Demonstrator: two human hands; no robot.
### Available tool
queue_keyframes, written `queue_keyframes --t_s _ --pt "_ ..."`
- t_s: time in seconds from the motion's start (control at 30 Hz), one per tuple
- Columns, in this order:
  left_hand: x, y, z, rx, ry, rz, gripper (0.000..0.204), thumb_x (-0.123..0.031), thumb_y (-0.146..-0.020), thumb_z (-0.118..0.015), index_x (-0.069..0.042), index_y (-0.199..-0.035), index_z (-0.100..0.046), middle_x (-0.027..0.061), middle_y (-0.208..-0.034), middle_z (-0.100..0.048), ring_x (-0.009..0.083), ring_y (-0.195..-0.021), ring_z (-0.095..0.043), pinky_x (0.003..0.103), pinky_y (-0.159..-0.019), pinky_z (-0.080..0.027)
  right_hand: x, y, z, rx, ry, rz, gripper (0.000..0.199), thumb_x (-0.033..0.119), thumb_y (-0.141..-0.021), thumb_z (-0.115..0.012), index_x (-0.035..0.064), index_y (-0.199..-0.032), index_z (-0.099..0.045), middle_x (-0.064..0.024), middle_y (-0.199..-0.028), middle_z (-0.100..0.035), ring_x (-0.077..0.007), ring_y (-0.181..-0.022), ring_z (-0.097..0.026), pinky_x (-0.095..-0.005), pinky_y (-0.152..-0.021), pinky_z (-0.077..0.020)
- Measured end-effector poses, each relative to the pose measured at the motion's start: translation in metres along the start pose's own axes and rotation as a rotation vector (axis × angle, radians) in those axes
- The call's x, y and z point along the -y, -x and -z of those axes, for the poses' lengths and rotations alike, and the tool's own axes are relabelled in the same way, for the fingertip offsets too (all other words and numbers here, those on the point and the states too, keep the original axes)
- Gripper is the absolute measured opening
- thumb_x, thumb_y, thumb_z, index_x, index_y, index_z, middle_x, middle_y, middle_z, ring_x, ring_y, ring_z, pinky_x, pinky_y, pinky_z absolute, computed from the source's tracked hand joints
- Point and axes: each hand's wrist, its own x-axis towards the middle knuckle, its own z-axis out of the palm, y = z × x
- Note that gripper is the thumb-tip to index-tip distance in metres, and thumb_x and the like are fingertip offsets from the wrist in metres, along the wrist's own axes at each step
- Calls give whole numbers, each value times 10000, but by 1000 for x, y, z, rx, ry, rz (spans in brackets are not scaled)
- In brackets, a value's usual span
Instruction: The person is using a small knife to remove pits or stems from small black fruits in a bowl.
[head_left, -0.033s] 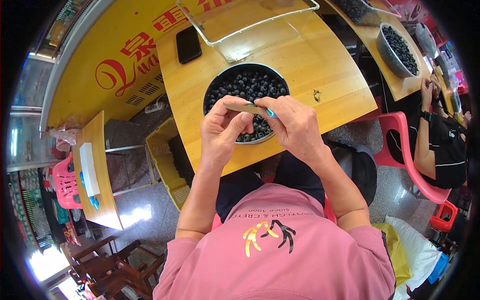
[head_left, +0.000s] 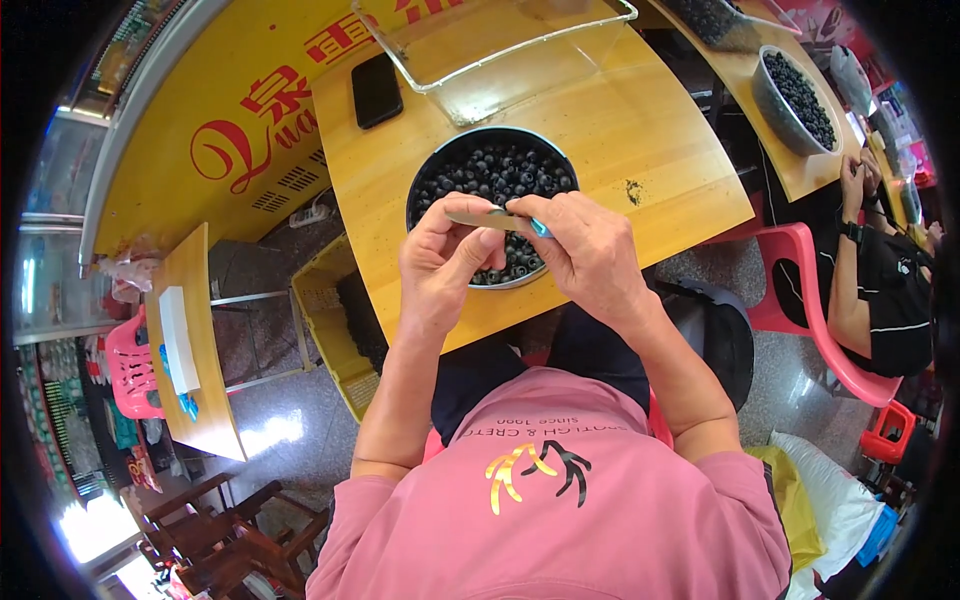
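Over a round, dark-rimmed bowl [head_left: 576, 170], my two hands meet close together. Small dark round pieces [head_left: 495, 172] fill it; their exact kind is unclear. My right hand [head_left: 600, 250] is closed around a small knife [head_left: 480, 219] with a blue handle, its blade lying leftward across the left fingertips. My left hand [head_left: 438, 265] pinches a small dark round piece [head_left: 497, 211] just behind the blade, mostly hidden by fingers and blade. The near part of the bowl is covered by both hands.
The bowl stands on a wooden table [head_left: 670, 150], with a clear plastic bin [head_left: 490, 100] and black phone [head_left: 377, 91] beyond it. A yellow crate [head_left: 335, 345] sits below left. At right are a pink chair [head_left: 800, 290], another person [head_left: 880, 300] and a filled bowl [head_left: 770, 95].
Hardly anything differs. The knife blade and fingertips have shifted very slightly; both hands keep their hold over the bowl.
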Motion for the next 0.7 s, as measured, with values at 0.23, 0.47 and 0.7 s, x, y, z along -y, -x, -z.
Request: queue_keyframes --t_s 0.23,0.47,0.7 --pt "-13 10 3 67 218 -31 174 -50 -876 -659 9 -1024 -588 65 -917 -594 110 -665 -592 200 -588 -433 -7 0 -9 2 132 -48 212 93 -847 -669 55 -1053 -644 -97 -730 -599 -235 -650 -591 -313 -570 -473" --pt "-6 11 5 -69 -1 -104 186 35 -875 -629 5 -1057 -648 75 -1003 -610 115 -752 -628 203 -645 -508 37 -19 6 158 -753 -578 191 183 -929 -639 16 -1021 -632 9 -798 -608 -55 -743 -555 -221 -655 -451" --pt "-3 10 -3 -70 -178 -218 231 109 -848 -619 33 -1065 -645 89 -1027 -597 126 -794 -626 228 -678 -532 31 -13 -7 52 -1014 -650 181 209 -917 -654 45 -990 -631 34 -793 -601 -31 -684 -514 -187 -600 -407"
